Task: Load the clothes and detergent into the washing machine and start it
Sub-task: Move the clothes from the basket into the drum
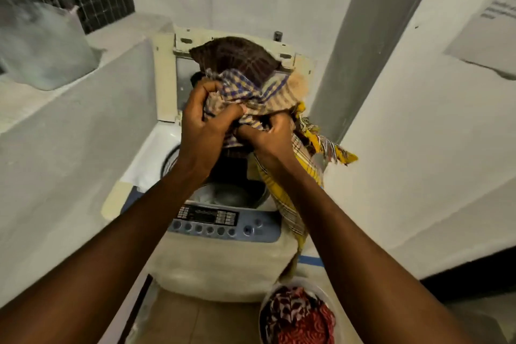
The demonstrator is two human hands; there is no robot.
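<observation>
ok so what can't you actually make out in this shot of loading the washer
- Inside of the drum, head view: mostly hidden by the bundle of clothes and both hands; how full it is cannot be told.
- Control panel labels: too small and blurred to read.
- Tub of clothes on the floor: cut off by the bottom edge.
- Detergent: none identifiable.
- Left hand and right hand: each grip is buried in cloth.

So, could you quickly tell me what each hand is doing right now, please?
Left hand: closed, gripping the bundle of checked cotton cloths.
Right hand: closed, gripping the same bundle.
</observation>
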